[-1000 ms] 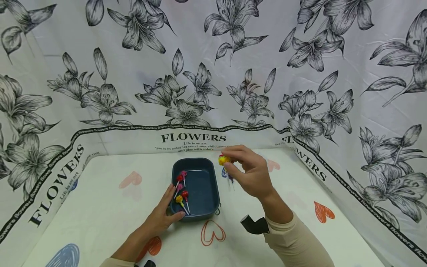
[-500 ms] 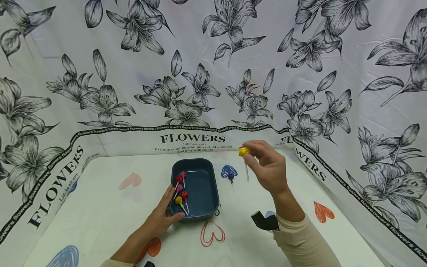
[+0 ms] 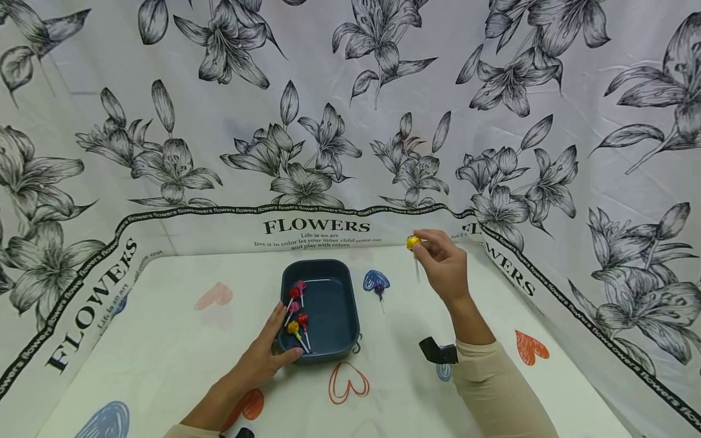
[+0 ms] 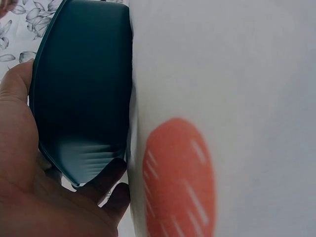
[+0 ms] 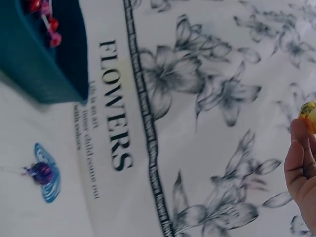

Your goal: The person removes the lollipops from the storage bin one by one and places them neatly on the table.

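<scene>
My right hand (image 3: 446, 264) pinches a yellow-wrapped lollipop (image 3: 413, 243) by its head, above the right side of the table, its white stick pointing down. A rectangular dark blue-green dish (image 3: 331, 354) stands at mid-table. My left hand (image 3: 268, 353) rests against its near left corner, thumb at the near rim and fingers along the left side; the left wrist view shows the hand (image 4: 54, 197) spread around that corner. Inside the dish, along its left side, lie several lollipops, among them a yellow one (image 3: 293, 328) and a red one (image 3: 303, 319).
A purple lollipop (image 3: 379, 290) lies on the table right of the dish, over a printed blue heart (image 3: 375, 278). The white tablecloth (image 3: 181, 347) carries printed hearts. A flower-patterned curtain (image 3: 328, 121) hangs behind the table and along its sides.
My right hand has moved right with the yellow lollipop, away from the purple one, which now shows fully on the table. My left hand and the dish have stayed put.
</scene>
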### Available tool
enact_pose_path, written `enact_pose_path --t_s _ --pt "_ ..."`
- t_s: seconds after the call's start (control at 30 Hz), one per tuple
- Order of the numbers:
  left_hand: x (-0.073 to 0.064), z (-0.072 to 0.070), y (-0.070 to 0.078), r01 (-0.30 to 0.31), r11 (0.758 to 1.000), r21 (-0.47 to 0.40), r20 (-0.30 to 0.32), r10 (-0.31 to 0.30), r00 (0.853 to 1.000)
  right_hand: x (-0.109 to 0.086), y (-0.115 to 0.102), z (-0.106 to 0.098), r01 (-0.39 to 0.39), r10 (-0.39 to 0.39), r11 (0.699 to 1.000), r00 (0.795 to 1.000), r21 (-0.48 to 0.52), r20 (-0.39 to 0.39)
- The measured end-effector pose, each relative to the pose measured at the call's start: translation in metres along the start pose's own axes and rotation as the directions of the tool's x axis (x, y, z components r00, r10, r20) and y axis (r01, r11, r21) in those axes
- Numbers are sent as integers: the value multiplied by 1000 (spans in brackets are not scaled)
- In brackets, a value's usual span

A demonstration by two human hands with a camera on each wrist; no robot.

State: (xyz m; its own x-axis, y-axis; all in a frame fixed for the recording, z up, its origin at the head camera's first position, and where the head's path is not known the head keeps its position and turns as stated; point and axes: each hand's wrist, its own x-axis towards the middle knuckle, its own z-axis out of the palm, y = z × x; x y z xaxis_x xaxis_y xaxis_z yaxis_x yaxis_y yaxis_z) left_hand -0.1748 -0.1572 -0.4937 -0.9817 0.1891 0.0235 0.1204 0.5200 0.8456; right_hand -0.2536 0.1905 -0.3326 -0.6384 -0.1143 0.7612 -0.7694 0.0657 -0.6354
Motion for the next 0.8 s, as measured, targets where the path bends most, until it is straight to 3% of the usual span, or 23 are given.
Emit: enact_pose_path --t_s 0.2,0.37,0.63,0.8 --pt "0 1 -1 -1 1000 1 1 1 1000 -6 21 -3 -200 200 979 980 -32 -1" --pt "0 2 -2 8 1000 12 4 -8 1000 -13 46 -7 -307 308 951 951 -33 21" --pt "1 1 -3 19 1000 17 5 -19 1000 -27 84 -8 -458 466 877 884 -144 29" --pt "1 1 -5 14 1000 16 -4 -14 1000 -41 130 -10 -529 539 827 843 -193 -1"
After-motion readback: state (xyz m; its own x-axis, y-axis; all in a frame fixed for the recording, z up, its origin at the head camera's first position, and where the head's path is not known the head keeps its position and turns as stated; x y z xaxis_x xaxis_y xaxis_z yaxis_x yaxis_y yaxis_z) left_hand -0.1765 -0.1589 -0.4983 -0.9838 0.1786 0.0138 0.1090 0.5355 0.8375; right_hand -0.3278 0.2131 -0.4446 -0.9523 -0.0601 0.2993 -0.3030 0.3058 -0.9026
